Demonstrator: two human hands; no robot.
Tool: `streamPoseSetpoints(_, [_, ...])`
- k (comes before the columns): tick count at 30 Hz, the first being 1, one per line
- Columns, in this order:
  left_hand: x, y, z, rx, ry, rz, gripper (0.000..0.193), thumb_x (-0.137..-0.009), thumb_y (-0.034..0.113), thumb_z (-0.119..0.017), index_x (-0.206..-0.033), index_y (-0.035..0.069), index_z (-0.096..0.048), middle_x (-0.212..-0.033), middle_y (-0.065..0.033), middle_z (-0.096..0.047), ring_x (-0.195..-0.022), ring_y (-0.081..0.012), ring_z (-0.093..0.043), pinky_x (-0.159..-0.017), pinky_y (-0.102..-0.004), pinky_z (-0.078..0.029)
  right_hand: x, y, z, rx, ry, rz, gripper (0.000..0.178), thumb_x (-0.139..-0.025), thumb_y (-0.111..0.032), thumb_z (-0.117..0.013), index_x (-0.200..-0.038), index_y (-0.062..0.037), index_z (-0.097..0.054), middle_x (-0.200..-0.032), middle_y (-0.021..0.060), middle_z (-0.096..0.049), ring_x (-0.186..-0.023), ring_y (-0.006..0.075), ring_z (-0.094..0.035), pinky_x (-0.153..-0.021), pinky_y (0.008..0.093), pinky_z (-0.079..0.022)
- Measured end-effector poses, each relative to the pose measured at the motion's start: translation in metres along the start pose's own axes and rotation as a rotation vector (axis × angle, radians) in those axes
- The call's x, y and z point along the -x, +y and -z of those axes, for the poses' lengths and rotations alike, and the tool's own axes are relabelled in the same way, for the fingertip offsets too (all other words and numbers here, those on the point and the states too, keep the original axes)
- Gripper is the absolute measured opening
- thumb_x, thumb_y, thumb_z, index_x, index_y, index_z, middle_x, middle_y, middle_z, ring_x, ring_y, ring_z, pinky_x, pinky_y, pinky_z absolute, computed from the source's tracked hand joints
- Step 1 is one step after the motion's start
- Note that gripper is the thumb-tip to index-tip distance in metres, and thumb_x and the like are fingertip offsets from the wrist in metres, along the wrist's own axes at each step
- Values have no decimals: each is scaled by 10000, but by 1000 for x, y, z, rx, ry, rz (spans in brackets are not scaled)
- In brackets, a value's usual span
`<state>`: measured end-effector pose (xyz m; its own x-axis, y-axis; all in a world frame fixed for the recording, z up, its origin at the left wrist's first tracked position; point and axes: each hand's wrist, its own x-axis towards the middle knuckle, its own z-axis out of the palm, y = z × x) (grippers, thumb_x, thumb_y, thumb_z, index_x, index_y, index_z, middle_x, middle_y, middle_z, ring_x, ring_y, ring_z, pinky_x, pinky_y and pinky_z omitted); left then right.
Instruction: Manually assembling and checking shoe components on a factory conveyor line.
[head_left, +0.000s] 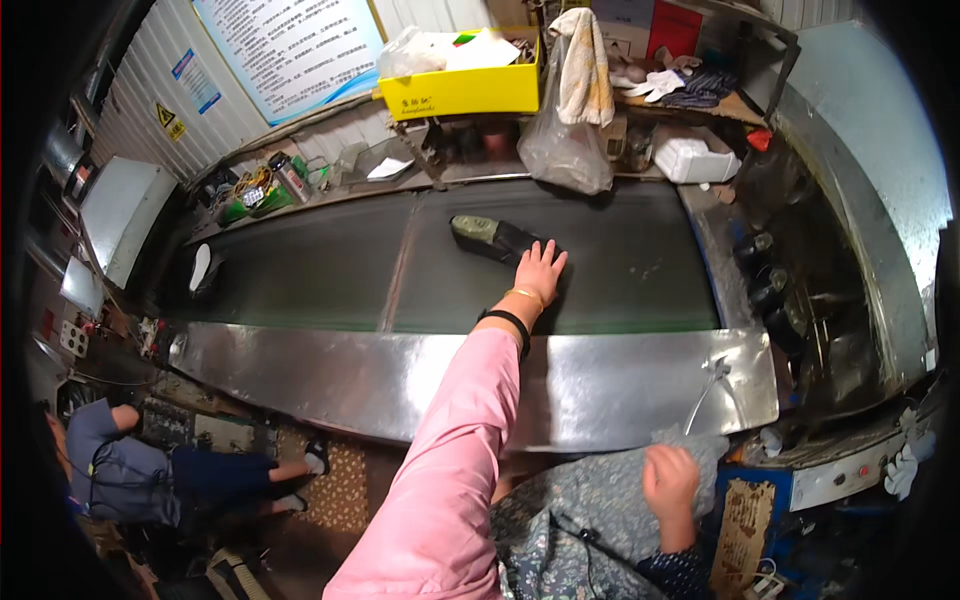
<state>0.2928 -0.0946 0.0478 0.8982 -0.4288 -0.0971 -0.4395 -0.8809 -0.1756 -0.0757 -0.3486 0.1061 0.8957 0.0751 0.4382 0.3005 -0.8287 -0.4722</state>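
A black shoe with an olive-green patterned part (476, 230) lies on the dark conveyor belt (610, 290). My left hand (540, 270), in a pink sleeve with a black wristband and a thin bracelet, reaches across to it. Its fingers are stretched out and spread over the shoe's right end, hiding part of it. In front of my floral apron (590, 500), my right hand (670, 482) is curled into a loose fist, and nothing shows in it. A dark, dotted sleeve covers that wrist.
A shiny metal ledge (640, 380) borders the belt's near side. A shoe with a pale sole (201, 268) lies at the belt's left end. Behind stand a yellow box (460, 90) and a hanging plastic bag (568, 155). Another person (130, 460) is at lower left.
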Motion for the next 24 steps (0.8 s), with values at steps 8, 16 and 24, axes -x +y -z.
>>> streamPoseSetpoints(8, [-64, 3, -6, 16, -20, 172, 891, -809, 604, -700, -1498, 126, -399, -1532, -254, -375, -1446, -457, -294, -1187, -541, -213, -21, 5, 2, 10, -53, -82, 159, -746, -35, -682, -903, -50, -705, -943, 87, -698, -851, 298, -653, -756, 397, -525])
streamPoseSetpoints(16, [-16, -42, -24, -272, 341, -36, 636, -831, 347, -691, -1274, -64, -494, -1274, -302, -579, -1120, -434, -615, -886, -480, -544, -16, -5, -2, -38, -24, -37, 132, -769, -58, -679, -898, -50, -706, -928, 99, -698, -841, 308, -652, -754, 405, -527])
streamPoseSetpoints(24, [176, -78, 148, 1750, 771, 407, 216, -1003, 178, -530, -1103, 9, -621, -885, -4, -646, -713, -86, -600, -606, -239, -477, -20, -3, 13, -192, -115, -80, 194, -846, -106, -679, -1030, -51, -699, -962, 124, -714, -882, 326, -669, -787, 388, -537])
